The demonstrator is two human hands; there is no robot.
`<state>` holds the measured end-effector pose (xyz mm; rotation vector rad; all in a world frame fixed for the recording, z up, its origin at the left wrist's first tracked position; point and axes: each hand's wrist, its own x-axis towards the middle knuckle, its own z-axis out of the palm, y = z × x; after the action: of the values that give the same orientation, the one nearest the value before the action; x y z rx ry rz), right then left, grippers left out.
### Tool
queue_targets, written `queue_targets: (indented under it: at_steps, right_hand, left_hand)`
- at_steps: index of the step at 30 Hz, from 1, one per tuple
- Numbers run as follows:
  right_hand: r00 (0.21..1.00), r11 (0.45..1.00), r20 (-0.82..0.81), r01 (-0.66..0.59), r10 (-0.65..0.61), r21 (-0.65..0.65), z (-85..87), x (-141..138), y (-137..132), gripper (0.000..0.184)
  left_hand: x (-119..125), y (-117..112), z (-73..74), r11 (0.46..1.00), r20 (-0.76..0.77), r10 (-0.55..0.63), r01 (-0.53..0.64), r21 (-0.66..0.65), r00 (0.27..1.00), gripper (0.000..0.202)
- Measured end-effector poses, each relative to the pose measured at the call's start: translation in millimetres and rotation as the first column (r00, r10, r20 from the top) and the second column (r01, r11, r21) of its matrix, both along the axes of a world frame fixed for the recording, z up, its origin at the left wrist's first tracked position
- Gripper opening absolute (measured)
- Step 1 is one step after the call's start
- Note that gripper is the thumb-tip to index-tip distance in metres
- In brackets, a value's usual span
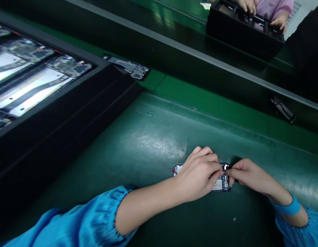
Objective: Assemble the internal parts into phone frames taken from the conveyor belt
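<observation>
An opened phone [218, 185] with its inner parts showing lies on the green mat, below my two hands. My left hand [200, 171] rests across the middle of the phone and hides much of it. Its thumb and forefinger are pinched together over the board at the right end; what they hold is hidden. At that same right end, my right hand [243, 175] is closed, its fingertips pinched close to the left ones. Whatever is between the right fingertips is too small to make out.
A black tray [71, 99] of opened phones stands at the left. Another opened phone [130, 67] lies past its corner, and one more [283, 109] on the green strip at right. Across a raised rail [189, 51], a co-worker's hands [279, 23] are at a black divided box [241, 37].
</observation>
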<state>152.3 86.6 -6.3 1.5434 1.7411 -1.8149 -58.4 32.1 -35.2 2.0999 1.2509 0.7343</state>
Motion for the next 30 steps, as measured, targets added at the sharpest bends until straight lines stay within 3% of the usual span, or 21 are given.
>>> queue_targets:
  at_steps: [11,25,27,30]
  right_hand:
    - [0.999,0.998,0.005,-0.034,0.034,0.051,-2.9,-5.9,5.1,0.029]
    - [0.998,0.999,0.053,-0.022,0.019,0.048,-3.5,-7.6,4.5,0.027]
    - [0.996,0.993,0.079,-0.042,0.033,0.108,-5.9,-8.9,1.5,0.030]
    - [0.994,0.950,0.095,-0.076,0.050,0.303,-6.8,-7.8,-4.3,0.036]
  left_hand:
    - [-1.1,4.8,4.5,0.997,-0.038,0.014,-0.016,-0.072,0.999,0.014]
    - [10.5,11.4,0.1,0.998,-0.196,-0.022,0.032,0.050,0.980,0.020]
    - [14.0,11.8,0.0,0.998,-0.223,-0.005,0.018,0.057,0.975,0.020]
    - [15.7,11.4,2.4,0.998,-0.222,0.043,-0.030,0.062,0.974,0.014]
